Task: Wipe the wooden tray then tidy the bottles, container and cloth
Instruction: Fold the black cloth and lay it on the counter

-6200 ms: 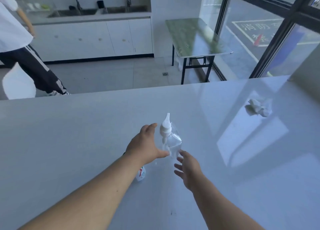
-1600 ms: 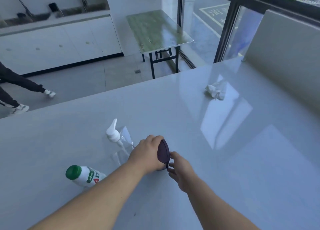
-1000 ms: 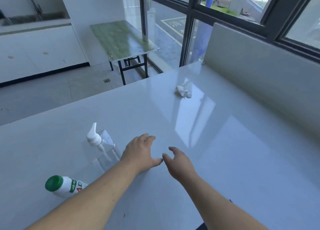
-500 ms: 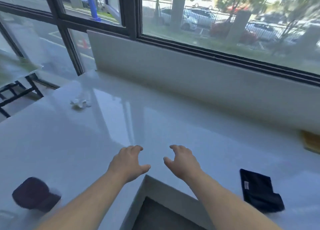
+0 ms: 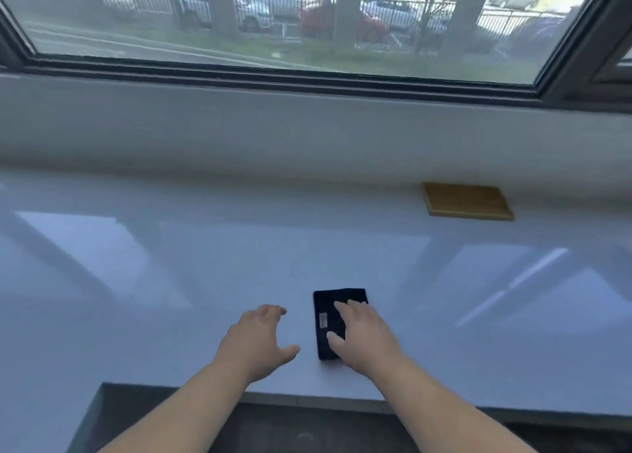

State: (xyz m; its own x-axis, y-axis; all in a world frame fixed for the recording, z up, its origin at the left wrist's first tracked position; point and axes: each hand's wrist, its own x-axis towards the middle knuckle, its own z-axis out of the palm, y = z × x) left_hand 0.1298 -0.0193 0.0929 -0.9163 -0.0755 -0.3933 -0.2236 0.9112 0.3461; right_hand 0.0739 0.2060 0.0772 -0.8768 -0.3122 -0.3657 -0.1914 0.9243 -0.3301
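Right hand spread flat on cloth (left hand open).

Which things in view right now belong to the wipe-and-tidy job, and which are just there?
Job things:
cloth, dark, folded, under the right hand
tray, wooden, far right by the wall
left hand, open, beside the cloth

Just there:
counter
window

Found no readable text anywhere; saw only a small pale tag on the cloth, too blurred to read.
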